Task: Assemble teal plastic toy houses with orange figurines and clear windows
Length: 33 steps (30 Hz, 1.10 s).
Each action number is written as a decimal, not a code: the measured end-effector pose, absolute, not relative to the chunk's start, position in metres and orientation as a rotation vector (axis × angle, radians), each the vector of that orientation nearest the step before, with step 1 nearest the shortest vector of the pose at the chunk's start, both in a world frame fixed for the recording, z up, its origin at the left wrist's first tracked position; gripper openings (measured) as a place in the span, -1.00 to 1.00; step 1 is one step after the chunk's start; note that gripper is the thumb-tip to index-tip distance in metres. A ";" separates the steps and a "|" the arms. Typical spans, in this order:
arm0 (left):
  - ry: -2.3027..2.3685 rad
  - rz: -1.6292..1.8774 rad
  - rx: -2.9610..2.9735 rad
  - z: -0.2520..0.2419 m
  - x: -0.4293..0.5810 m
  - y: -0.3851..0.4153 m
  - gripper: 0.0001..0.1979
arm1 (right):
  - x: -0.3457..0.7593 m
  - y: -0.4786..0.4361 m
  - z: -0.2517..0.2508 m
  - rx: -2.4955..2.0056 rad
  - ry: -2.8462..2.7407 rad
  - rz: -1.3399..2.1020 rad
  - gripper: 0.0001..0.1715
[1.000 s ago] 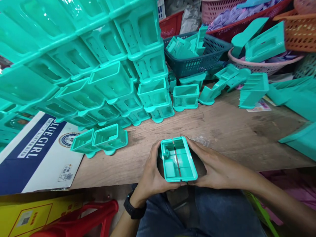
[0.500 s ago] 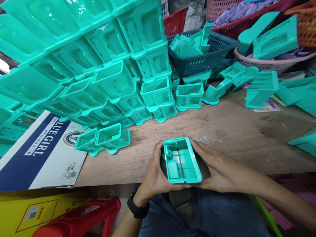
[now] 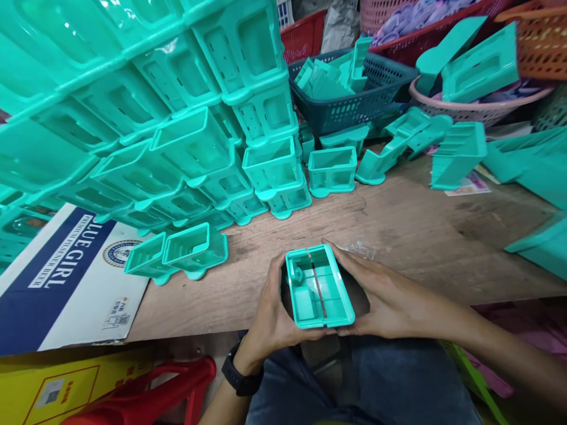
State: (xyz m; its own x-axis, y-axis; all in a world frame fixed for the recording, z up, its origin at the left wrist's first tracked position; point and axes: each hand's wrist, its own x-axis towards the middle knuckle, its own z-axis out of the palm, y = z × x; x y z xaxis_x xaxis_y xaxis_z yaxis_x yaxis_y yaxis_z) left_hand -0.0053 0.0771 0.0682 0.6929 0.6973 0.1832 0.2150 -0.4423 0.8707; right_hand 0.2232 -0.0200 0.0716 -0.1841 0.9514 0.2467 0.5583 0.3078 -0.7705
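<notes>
I hold a teal plastic box (image 3: 319, 287) with its open side up, over the near edge of the wooden table (image 3: 398, 236). My left hand (image 3: 270, 313) wraps its left side and my right hand (image 3: 381, 295) wraps its right side, both closed on it. Inside the box I see ribs, a small peg and a narrow slot. A black watch (image 3: 239, 378) sits on my left wrist.
A tall stack of teal boxes (image 3: 155, 106) fills the left. Two loose boxes (image 3: 177, 254) lie near it. Further back stand a dark basket of teal parts (image 3: 349, 88), more teal pieces (image 3: 456, 153) and pink and orange baskets. A printed carton (image 3: 62, 277) and red stool (image 3: 146, 389) sit lower left.
Both hands and the box stay as they were; only the camera view has shifted slightly.
</notes>
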 end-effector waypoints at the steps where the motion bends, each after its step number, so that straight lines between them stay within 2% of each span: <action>1: 0.696 0.665 1.998 0.069 -0.005 0.077 0.16 | 0.223 -0.020 0.072 -1.346 -1.862 0.685 0.62; 4: 0.675 0.659 2.012 0.072 -0.004 0.077 0.14 | 0.223 -0.021 0.073 -1.317 -1.891 0.650 0.68; 11: 0.693 0.686 2.021 0.074 -0.004 0.075 0.15 | 0.222 -0.020 0.076 -1.316 -1.952 0.589 0.67; 17: 0.689 0.692 2.032 0.071 -0.005 0.073 0.16 | 0.221 -0.019 0.079 -1.330 -1.945 0.618 0.54; 24: 0.695 0.718 2.020 0.068 -0.003 0.073 0.14 | 0.223 -0.018 0.080 -1.299 -1.953 0.656 0.52; 33: 0.695 0.708 2.018 0.072 -0.004 0.072 0.14 | 0.221 -0.017 0.078 -1.285 -1.922 0.669 0.59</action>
State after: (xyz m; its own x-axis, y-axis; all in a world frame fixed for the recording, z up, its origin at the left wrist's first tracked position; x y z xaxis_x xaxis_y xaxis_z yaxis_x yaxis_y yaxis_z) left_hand -0.0038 0.0720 0.0721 0.6831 0.6966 0.2193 0.2059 -0.4718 0.8573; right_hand 0.2208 -0.0166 0.0782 -0.2458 0.9290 0.2766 0.5562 0.3689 -0.7447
